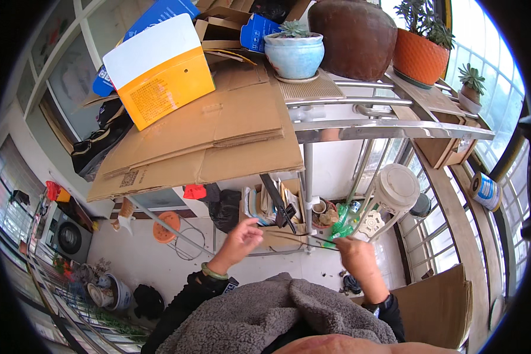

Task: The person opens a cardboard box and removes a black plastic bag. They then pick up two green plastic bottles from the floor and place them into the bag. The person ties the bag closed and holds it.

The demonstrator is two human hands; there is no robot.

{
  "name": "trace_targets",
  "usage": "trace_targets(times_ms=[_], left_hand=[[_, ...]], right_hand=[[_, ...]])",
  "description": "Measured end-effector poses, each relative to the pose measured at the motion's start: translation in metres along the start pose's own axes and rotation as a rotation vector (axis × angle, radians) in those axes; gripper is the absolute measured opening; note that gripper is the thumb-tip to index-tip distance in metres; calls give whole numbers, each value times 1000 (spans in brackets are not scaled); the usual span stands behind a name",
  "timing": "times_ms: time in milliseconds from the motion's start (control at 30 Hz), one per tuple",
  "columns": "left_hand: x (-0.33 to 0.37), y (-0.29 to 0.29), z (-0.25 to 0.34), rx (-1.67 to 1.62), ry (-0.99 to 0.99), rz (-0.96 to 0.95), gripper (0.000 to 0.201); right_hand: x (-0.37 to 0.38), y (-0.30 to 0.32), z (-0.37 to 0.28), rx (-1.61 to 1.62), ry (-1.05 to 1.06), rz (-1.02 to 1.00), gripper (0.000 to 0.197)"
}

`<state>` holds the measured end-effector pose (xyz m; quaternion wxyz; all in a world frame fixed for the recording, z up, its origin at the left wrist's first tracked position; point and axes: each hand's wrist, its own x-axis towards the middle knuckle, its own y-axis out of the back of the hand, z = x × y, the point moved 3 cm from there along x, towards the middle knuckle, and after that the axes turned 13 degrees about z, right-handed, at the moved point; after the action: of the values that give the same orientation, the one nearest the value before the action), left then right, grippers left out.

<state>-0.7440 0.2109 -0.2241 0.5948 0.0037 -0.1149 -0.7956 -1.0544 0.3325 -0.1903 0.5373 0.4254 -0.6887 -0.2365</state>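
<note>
Guiding the cord (323,240) gently should avoid snags: the right hand (358,258) pinches its right end; the left hand (241,242), loosely spread, sits by its left end, perhaps touching it.

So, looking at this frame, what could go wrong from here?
The thin dark strand in the right hand appears to pass close to the black fitting under the rack, so it might snag. The yellow-and-white box rests on loose flattened cardboard; a knock to the sheets could shift or topple it. Above, the light-blue pot seems vulnerable if the rack is jolted.
</note>
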Motion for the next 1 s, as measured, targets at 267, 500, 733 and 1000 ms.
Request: trace_targets(times_ms=[267,500,733,1000], left_hand=[[-1,-18,-10,75,2,89,35],[-12,1,-8,112,-62,200,15],[-30,29,-24,-67,-33,380,62],[-61,95,-66,-90,168,444,44]], right_hand=[[14,-49,-33,266,178,-204,22],[29,-71,-33,304,382,-295,24],[40,-97,-43,532,161,-204,8],[57,-136,-75,584,21,-198,12]])
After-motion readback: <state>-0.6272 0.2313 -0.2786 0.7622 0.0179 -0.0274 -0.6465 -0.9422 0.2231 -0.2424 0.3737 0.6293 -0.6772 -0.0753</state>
